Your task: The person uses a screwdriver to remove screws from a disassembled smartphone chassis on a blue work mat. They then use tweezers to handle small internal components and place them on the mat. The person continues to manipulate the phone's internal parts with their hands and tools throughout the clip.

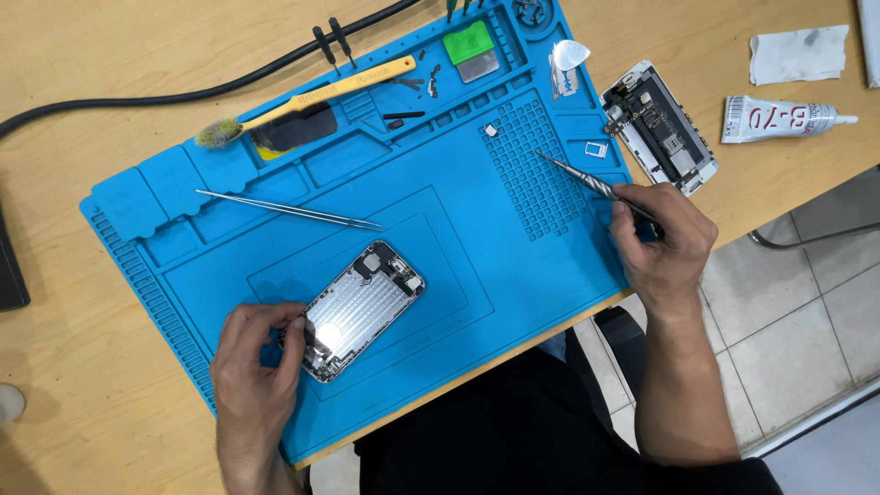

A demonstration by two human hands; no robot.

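Observation:
An opened silver phone housing [360, 309] lies on a blue repair mat [458, 238], its metal inside facing up. My left hand [257, 362] grips its lower left end with fingers and thumb. My right hand [662, 243] rests at the mat's right edge and holds a thin metal screwdriver [587, 181]. The screwdriver's tip points up-left over the mat's small grid of compartments [536, 165]. A tiny white part [491, 131] sits in that grid.
Fine tweezers [289, 210] lie on the mat above the phone. A yellow brush [302, 98], a green card [468, 43] and small screws sit along the mat's top. Off the mat, right: a second opened phone part [658, 126], a glue tube [784, 117], a cloth [797, 53]. A black cable [183, 92] crosses the wooden table.

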